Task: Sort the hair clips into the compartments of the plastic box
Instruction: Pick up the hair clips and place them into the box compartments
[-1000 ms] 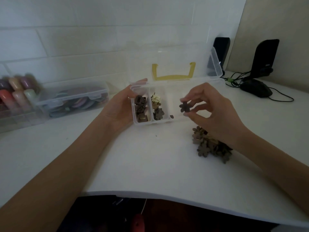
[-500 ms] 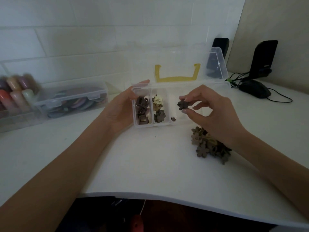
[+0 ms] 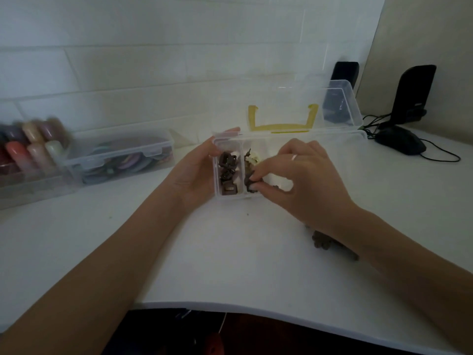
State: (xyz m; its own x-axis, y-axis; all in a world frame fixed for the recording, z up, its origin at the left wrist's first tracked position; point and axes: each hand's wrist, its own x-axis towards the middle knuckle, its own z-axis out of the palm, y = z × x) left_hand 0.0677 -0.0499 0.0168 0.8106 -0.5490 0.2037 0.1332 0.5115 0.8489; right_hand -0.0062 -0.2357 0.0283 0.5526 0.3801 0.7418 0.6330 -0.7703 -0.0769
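Right hand pinches what we take for a dark flower clip directly over the box's middle compartment; left hand grips its left wall.

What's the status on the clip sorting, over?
Left hand steadies plastic box. Right hand pinches dark clip over middle compartment. Unsorted pile half hidden by right wrist.

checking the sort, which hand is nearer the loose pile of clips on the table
Right. The right hand reaches over the pile; the left hand holds the box's far side.
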